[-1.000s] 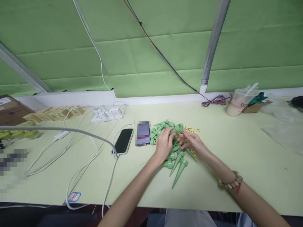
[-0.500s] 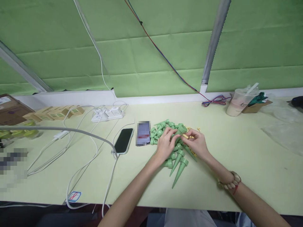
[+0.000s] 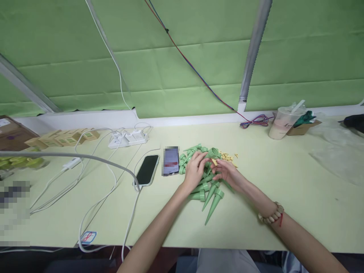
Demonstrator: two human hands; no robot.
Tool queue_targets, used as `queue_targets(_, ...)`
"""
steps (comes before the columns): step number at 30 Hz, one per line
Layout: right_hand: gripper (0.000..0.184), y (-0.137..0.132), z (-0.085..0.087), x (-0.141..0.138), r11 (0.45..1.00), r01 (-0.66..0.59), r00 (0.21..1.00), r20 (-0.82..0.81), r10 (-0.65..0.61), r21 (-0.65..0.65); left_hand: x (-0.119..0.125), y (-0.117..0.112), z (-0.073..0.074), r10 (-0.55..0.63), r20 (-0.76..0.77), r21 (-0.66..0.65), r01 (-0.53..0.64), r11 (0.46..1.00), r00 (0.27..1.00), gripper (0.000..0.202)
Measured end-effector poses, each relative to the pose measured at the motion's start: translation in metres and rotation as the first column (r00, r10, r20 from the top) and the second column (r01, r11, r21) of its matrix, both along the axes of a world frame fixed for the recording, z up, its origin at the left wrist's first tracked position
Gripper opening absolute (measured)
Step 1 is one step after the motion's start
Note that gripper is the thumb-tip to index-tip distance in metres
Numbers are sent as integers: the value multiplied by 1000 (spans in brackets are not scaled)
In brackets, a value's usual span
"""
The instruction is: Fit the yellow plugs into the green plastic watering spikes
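My left hand [image 3: 195, 170] is closed around a green plastic plant watering spike [image 3: 213, 152], its wide round end turned up and to the right. Between the thumb and fingertips of my right hand [image 3: 231, 175] is a small yellow plastic piece [image 3: 214, 162], close beside that spike. Whether the two touch, I cannot tell. Under and around both hands lies a heap of similar green spikes [image 3: 214, 204], pointing various ways. A scatter of little yellow pieces [image 3: 227, 156] lies just beyond my right hand.
Two phones lie left of the heap, one dark-screened [image 3: 148, 170] and one lit [image 3: 171, 161]. White cables and a power strip [image 3: 127, 138] occupy the table's left side. A drink cup [image 3: 284, 123] stands at the back right, near plastic bags [image 3: 338, 155].
My right hand has shifted slightly left with the yellow piece, now tilted differently, and its lower fingers have spread. The held spike has moved a little left and its wide end has turned.
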State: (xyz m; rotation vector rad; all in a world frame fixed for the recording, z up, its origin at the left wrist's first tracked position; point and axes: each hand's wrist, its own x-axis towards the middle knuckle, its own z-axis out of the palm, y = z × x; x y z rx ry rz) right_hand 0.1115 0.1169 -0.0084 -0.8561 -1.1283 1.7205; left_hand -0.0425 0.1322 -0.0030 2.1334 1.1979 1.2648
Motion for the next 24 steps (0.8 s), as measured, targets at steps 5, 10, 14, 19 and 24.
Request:
queue_targets(5, 50, 0, -1, 0, 991, 122, 990, 58, -125, 53, -2, 0, 2, -47, 23, 13, 47, 999, 999, 22)
queue_targets(10, 34, -3, -6, 0, 709, 250, 761, 319, -565, 660, 1, -2, -3, 68, -44, -28, -70, 997, 997, 24)
queue_targets(14, 32, -5, -10, 1, 548, 181, 656, 314, -686, 817, 3, -3, -4, 83, -53, -18, -84, 996, 995, 25)
queue_targets(19, 46, -5, 0, -1, 858, 290, 837, 323, -442, 424, 1, 0, -2, 20, 38, 17, -21, 1000, 999, 24)
queue_targets(24, 59, -2, 7, -1, 992, 117, 964, 237, -123, 39, 1, 0, -2, -44, 68, 38, 41, 998, 997, 23)
